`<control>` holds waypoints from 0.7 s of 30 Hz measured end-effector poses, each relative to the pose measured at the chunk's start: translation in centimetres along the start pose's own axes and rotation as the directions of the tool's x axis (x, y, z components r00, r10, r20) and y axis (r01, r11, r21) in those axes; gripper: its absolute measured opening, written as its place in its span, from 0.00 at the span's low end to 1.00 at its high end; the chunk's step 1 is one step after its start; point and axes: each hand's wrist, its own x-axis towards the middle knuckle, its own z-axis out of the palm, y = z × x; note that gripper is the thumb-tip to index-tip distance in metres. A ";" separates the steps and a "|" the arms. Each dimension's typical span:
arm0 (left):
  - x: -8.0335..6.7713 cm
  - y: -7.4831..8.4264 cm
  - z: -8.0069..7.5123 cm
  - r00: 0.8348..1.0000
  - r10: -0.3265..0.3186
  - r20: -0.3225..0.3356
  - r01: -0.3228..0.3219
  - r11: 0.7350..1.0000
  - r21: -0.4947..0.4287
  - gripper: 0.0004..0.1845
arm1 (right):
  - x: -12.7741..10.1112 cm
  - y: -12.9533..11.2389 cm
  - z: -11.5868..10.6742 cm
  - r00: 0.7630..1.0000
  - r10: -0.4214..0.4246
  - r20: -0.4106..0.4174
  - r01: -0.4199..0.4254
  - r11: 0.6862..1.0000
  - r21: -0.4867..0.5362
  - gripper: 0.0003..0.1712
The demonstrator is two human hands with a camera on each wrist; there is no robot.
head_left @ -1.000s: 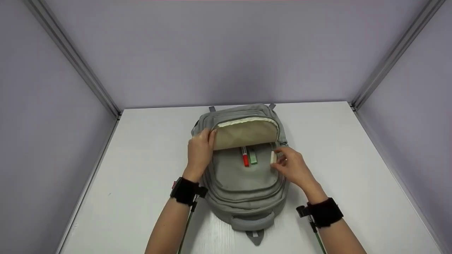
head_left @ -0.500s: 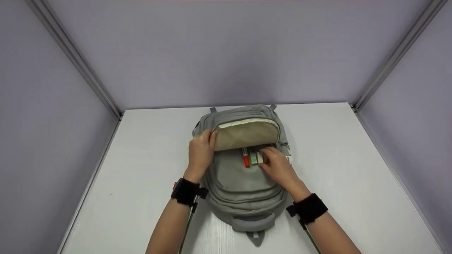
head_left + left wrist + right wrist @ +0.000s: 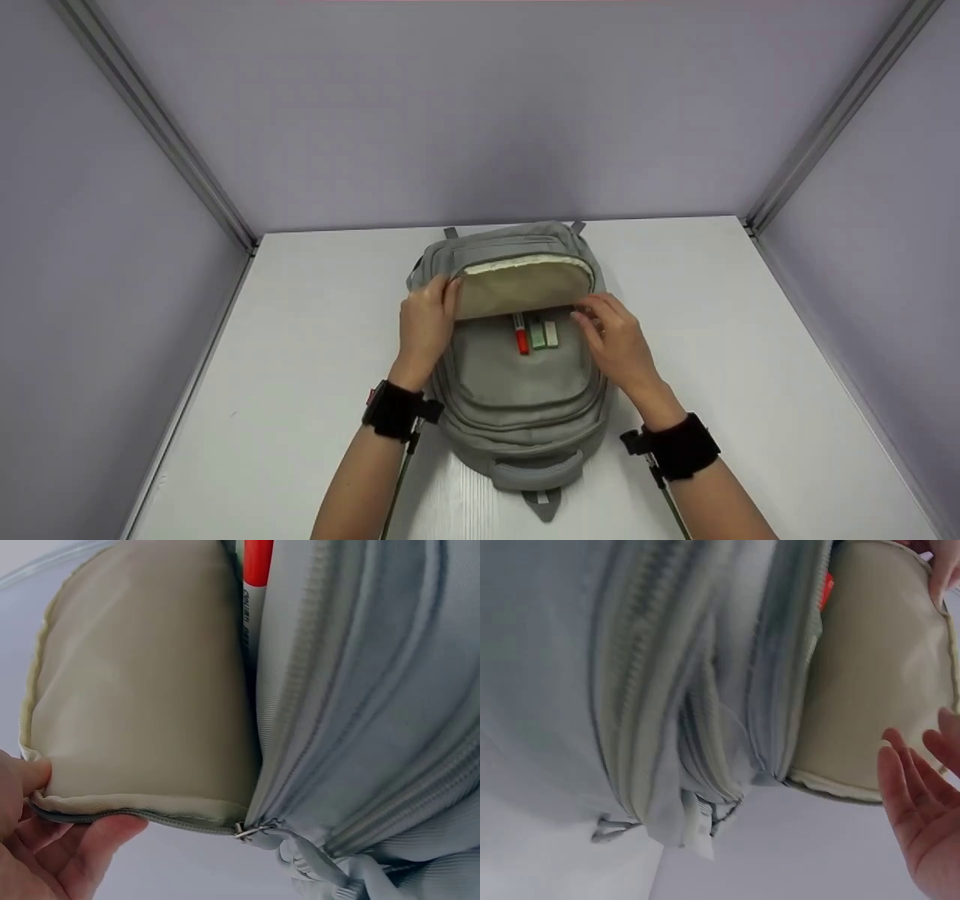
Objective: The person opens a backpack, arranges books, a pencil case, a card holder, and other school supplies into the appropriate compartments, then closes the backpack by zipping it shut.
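Note:
A grey backpack (image 3: 517, 382) lies on its back with its front pocket unzipped. My left hand (image 3: 426, 322) holds up the left edge of the beige-lined flap (image 3: 142, 675), pinching its zipper edge between thumb and fingers. My right hand (image 3: 621, 345) is at the flap's right corner; in the right wrist view its fingers (image 3: 900, 795) are spread apart, with nothing held. Just under the flap lie a red-capped marker (image 3: 522, 341), a small green block (image 3: 537, 335) and a small whitish block (image 3: 552, 334), side by side. The marker's upper end is hidden under the flap.
The white table (image 3: 300, 360) surrounds the backpack. Pale panels (image 3: 480, 112) stand behind and at both sides. The backpack's carry handle (image 3: 538, 472) points toward the person. Black straps with small cameras (image 3: 679, 448) sit on both wrists.
My right hand carried the whitish block leftward, set it down beside the green block, let go, and moved back right and up to the flap's corner. The left hand has stayed put.

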 end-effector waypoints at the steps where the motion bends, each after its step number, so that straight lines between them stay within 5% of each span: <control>1: 0.0 0.1 -0.1 1.000 -0.001 0.013 0.001 1.000 -0.006 0.13 | 0.1 0.0 -0.2 0.999 0.003 -0.032 -0.002 1.000 0.013 0.09; 7: -0.6 0.5 -1.3 0.991 -0.010 0.136 0.020 0.997 -0.070 0.10 | 0.1 0.3 -1.2 0.988 0.079 -0.136 -0.072 0.996 0.058 0.12; 12: -1.5 0.8 -2.5 0.961 -0.002 0.276 0.047 0.986 -0.157 0.08 | -0.1 0.6 -1.3 0.983 0.127 -0.130 -0.116 0.989 0.090 0.14; 16: -2.2 0.9 -3.7 0.923 0.028 0.385 0.064 0.972 -0.225 0.09 | -0.1 0.6 -1.3 0.983 0.166 -0.085 -0.156 0.982 0.109 0.15; 21: -2.7 0.8 -4.7 0.828 0.106 0.551 0.087 0.946 -0.313 0.15 | -0.3 0.7 -1.5 0.969 0.246 0.040 -0.249 0.963 0.103 0.15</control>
